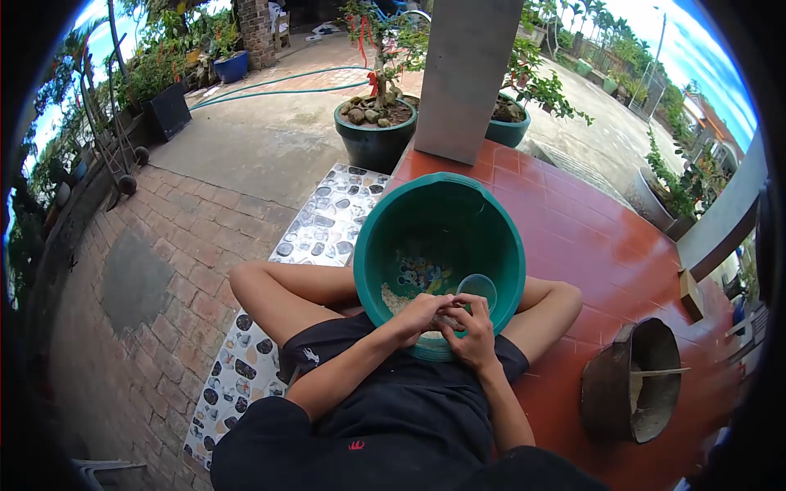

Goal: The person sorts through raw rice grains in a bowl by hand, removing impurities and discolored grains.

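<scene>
A deep green basin (372, 237) rests tilted in my lap between my crossed legs. Pale, grain-like bits (395, 299) lie along its lower left inside, and a cartoon print (422, 272) shows on its bottom. My left hand (424, 317) and my right hand (472, 334) meet over the near rim, fingers curled together around something small and brownish. I cannot tell what that thing is. Just beyond my right fingers, a clear round plastic cup (478, 286) leans inside the basin.
To my right, a dark rusty metal bucket (604, 391) with a stick (661, 372) across it stands on the red tiles (573, 229). A pillar (467, 82) and a potted bonsai (378, 135) rise ahead. Brick paving (164, 254) lies lower left.
</scene>
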